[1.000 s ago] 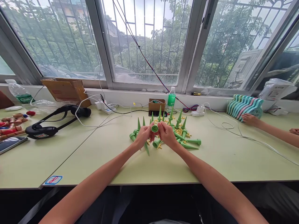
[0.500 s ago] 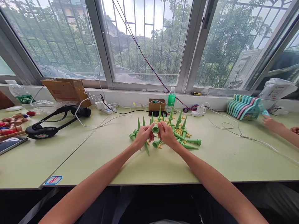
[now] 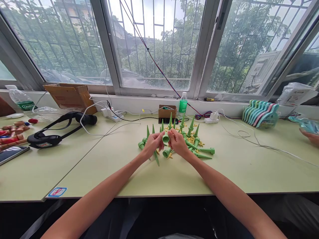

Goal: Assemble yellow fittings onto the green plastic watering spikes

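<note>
Between my two hands is a green plastic plant watering spike, its round open end facing me. My left hand pinches it from the left with thumb and fingers. From the other side my right hand closes on it too, fingertips near its rim. The spike's far part is hidden behind my fingers. Around my hands several more green spikes stand upright or lie on the table, and small yellow valve pieces are scattered among them. One lying spike is just below my hands.
Behind the spikes are a small cardboard box, a phone and a green-labelled bottle. A black headset lies left. Cables and a hanger bundle are right, where another person's hand holds a blue item.
My hands and the spike between them stay almost where they were. At the far right, the other person's hand has moved right, away from the hangers, with the blue item.
</note>
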`<state>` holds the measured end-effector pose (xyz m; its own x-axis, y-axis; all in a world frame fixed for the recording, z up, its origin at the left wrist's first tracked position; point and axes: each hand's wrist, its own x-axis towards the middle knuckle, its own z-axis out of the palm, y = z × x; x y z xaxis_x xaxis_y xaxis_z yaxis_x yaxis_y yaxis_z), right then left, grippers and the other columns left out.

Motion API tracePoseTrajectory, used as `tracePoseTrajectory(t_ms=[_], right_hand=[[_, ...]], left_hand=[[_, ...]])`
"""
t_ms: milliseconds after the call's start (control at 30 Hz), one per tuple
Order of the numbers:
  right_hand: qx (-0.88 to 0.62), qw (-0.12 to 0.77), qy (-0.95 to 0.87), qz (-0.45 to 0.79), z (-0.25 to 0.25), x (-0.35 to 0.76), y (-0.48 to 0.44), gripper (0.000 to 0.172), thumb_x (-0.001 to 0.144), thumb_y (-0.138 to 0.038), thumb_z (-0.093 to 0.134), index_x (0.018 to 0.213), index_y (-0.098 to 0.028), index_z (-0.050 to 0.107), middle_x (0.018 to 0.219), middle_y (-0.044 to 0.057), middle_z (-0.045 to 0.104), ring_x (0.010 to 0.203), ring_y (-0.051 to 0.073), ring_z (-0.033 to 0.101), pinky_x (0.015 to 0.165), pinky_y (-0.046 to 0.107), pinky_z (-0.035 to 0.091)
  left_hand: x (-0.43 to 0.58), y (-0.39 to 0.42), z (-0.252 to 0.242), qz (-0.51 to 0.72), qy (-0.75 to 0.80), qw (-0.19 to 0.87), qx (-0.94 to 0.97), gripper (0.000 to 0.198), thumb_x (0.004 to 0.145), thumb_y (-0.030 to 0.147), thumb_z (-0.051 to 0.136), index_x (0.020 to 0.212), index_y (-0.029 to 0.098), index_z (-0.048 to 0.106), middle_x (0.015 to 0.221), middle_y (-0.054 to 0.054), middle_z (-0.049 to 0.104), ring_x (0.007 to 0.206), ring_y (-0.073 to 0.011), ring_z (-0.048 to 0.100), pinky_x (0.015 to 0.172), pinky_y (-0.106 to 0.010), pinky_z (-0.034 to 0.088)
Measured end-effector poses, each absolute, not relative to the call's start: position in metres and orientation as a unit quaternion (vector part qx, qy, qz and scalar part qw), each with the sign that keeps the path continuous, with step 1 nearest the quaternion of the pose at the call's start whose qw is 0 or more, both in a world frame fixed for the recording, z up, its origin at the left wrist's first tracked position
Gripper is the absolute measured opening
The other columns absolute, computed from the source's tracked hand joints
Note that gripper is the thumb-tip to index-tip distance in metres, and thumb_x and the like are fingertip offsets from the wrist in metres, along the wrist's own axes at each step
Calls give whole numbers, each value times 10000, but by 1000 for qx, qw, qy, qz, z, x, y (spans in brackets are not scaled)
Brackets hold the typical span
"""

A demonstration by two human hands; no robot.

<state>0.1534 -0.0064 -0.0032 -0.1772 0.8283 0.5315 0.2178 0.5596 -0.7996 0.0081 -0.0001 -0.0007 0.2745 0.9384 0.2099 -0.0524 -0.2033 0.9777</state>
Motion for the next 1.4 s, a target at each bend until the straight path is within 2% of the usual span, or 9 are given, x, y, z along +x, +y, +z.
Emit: tracePoseTrajectory(t_ms=[1400], right_hand=[[-379,509,-721,278,-3,154,-7,350,950,-501,324,728,-231,347,453,-70,400,382,106,417,435,222,313]], left_hand=[[6,3,-3,479,366,494,626,394,806,537,566,731,151,590,461,20,508,386,-101,504,354,-191,347]])
